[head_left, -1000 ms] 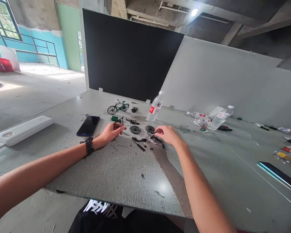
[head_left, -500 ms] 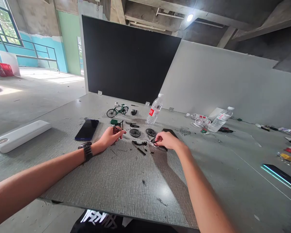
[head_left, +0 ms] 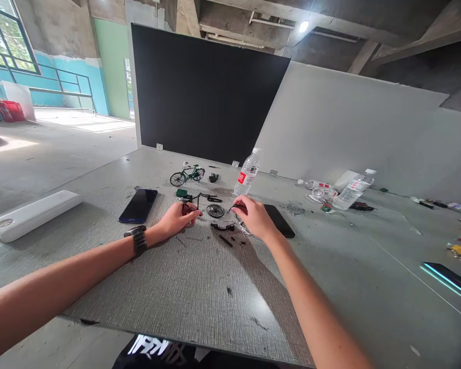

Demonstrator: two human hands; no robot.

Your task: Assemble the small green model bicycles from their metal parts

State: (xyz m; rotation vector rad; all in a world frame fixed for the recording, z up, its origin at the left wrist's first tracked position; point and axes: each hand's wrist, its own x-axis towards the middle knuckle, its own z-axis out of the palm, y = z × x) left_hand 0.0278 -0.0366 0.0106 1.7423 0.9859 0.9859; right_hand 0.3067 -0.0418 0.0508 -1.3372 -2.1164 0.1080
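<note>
Pinched in my left hand (head_left: 180, 219) is a black model bicycle frame (head_left: 198, 197), its thin tubes sticking up past the fingers. My right hand (head_left: 250, 214) has its thumb and finger closed on a small thin dark part (head_left: 234, 207), too small to name. Between the hands a spoked wheel (head_left: 215, 210) lies flat. Below it are a curved black part (head_left: 222, 227), a dark rod-like piece (head_left: 226, 240) and tiny bits. A silvery curved part (head_left: 244, 228) lies beneath my right hand. The assembled green model bicycle (head_left: 187, 175) stands farther back.
A water bottle (head_left: 247, 172) stands behind my right hand, with a black phone (head_left: 279, 221) beside the wrist. Another phone (head_left: 138, 205) and a white case (head_left: 34, 214) lie left. More bottles (head_left: 355, 190) are at right. A black panel (head_left: 211, 92) rises behind the table.
My right hand has moved up and left from the silvery part, bringing a thin dark piece toward my left hand. It now covers the second wheel's spot. The left hand stays nearly still.
</note>
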